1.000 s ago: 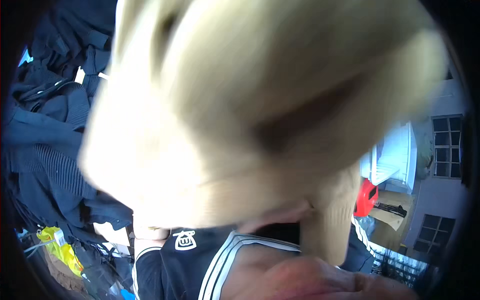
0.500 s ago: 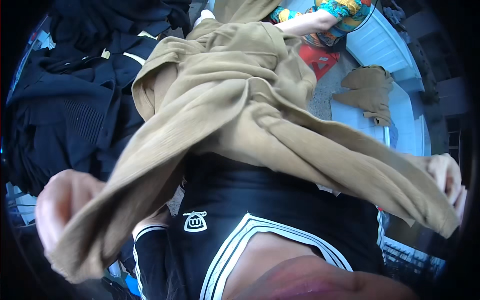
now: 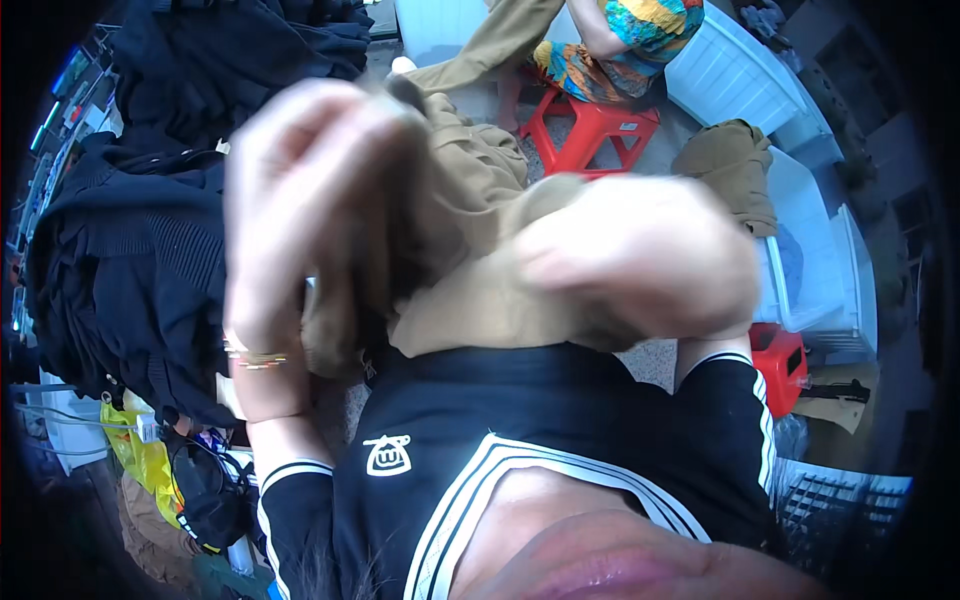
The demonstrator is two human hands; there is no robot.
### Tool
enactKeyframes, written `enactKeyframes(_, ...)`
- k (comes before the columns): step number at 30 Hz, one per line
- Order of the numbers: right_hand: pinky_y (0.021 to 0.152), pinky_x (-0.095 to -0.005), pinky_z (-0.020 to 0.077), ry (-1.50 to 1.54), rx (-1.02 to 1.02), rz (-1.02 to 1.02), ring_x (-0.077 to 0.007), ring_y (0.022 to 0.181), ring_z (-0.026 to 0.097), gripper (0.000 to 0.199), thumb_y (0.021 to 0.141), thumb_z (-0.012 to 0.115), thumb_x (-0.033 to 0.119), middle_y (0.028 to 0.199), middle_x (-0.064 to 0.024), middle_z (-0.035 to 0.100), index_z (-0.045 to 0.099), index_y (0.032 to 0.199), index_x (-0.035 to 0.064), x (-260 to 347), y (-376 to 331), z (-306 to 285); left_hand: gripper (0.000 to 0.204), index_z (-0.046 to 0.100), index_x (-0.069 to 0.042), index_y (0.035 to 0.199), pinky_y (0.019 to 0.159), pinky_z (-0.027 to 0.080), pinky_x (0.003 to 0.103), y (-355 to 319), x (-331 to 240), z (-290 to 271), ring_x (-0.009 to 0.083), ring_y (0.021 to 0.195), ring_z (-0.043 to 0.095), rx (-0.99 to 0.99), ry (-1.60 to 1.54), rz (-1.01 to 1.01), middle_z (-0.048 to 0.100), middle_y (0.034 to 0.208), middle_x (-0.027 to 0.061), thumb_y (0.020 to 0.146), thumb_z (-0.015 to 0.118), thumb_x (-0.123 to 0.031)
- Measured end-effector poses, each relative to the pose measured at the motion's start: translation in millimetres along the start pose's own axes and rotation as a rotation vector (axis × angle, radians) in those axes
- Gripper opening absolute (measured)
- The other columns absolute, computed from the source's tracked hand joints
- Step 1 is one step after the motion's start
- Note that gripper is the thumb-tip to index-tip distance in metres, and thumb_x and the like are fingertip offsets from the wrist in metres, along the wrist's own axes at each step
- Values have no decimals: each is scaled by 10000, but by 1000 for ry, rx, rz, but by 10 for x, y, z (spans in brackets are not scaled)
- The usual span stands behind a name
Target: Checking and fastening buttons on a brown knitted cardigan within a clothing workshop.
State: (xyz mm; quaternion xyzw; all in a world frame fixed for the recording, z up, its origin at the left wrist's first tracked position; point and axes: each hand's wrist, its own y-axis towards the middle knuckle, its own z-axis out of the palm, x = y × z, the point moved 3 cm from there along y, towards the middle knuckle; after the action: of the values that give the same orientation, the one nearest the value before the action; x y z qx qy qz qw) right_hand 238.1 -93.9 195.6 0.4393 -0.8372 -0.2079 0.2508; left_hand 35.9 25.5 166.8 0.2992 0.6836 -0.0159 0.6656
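A tan knit garment [image 3: 480, 300] hangs bunched and folded in front of my body, its far part [image 3: 475, 145] reaching away from me. My left hand [image 3: 310, 180] is raised over its left side, fingers bent in and closed on the cloth, smeared by motion. Over the right side, my right hand [image 3: 640, 260] is curled round the fabric, knuckles up, also blurred. The exact grip of the fingertips is hidden on both hands. A thin bracelet [image 3: 258, 354] circles my left wrist.
Piles of dark knit clothes [image 3: 130, 260] fill the left side. Ahead, a person in a colourful patterned outfit [image 3: 640, 50] sits on a red plastic stool [image 3: 575, 130], near more tan cloth [image 3: 490, 45]. White bins [image 3: 745, 75] stand at right, with folded tan garments [image 3: 730, 165] on one.
Both hands have come inward and up from wide apart. The tan garment, which was spread out between them, is now gathered and folded, uncovering the red stool.
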Motion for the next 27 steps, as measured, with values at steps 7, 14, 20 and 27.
enactKeyframes(7, 580, -309, 507, -147, 56, -95, -208, 749, 632, 310, 718, 635, 82, 894, -72, 617, 668, 1025, 53, -212, -52, 600, 144, 632, 9, 960, 666, 432, 173, -322, 714, 493, 30, 758, 552, 374, -376, -292, 625, 826, -9, 915, 603, -125)
enactKeyframes(14, 474, -275, 458, -196, -201, -9, -165, 602, 580, 299, 637, 698, 53, 763, -40, 564, 709, 936, 62, -364, -390, 722, 134, 613, 7, 1023, 691, 449, 173, -477, 953, 582, 22, 792, 557, 346, -489, -321, 638, 897, 0, 932, 581, -86)
enactKeyframes(20, 497, -279, 474, -121, -202, 94, -181, 611, 586, 293, 656, 716, -16, 802, -58, 573, 704, 942, 46, -523, -522, 902, 146, 603, 5, 1055, 792, 462, 206, -539, 1101, 636, 50, 891, 574, 245, -515, -475, 654, 969, 32, 926, 578, -57)
enactKeyframes(27, 597, -297, 516, -50, -233, 202, -201, 690, 624, 266, 718, 705, 24, 847, -59, 602, 684, 979, 72, -823, -522, 1127, 390, 579, 41, 1147, 863, 464, 238, -521, 1229, 567, 102, 978, 587, 120, 151, -190, 642, 1062, 72, 792, 728, -20)
